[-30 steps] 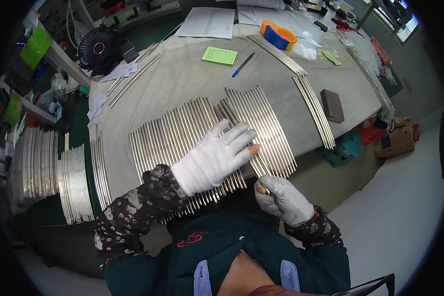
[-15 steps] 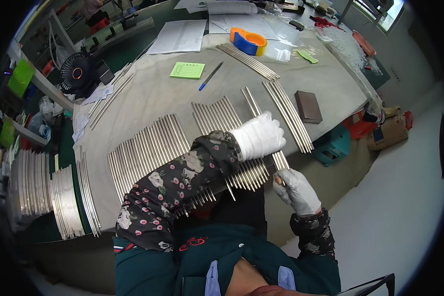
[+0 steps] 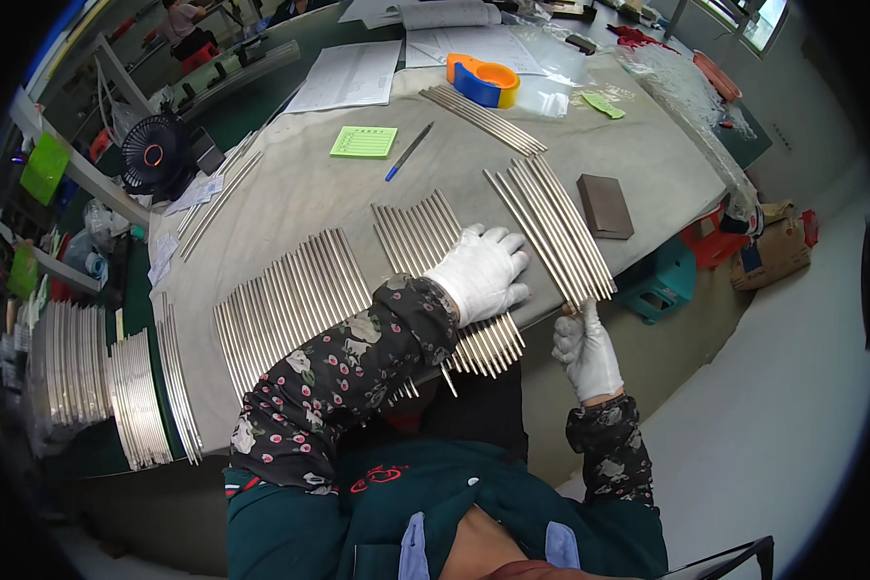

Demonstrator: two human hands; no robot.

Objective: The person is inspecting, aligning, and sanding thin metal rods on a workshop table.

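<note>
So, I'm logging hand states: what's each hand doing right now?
Left gloved hand: open, over the middle metal rods.
Right gloved hand: fingers curled, at the rightmost metal rods' near ends; grip can't be told.

The left hand (image 3: 480, 274) and right hand (image 3: 588, 362) wear white gloves (image 3: 466, 290); black oversleeves (image 3: 348, 362) carry cream flowers and pink-red dots. The dark green shirt (image 3: 295, 527) has a red emblem (image 3: 379, 477), a pale button (image 3: 473, 480), light blue tabs (image 3: 413, 546) and red-and-white trim (image 3: 244, 484). The glasses (image 3: 766, 551) are dark-framed.

rods (image 3: 295, 300) partly hidden beneath left sleeve (image 3: 333, 358) | glasses (image 3: 768, 553) cut off | note (image 3: 363, 142) print seemingly illegible
</note>
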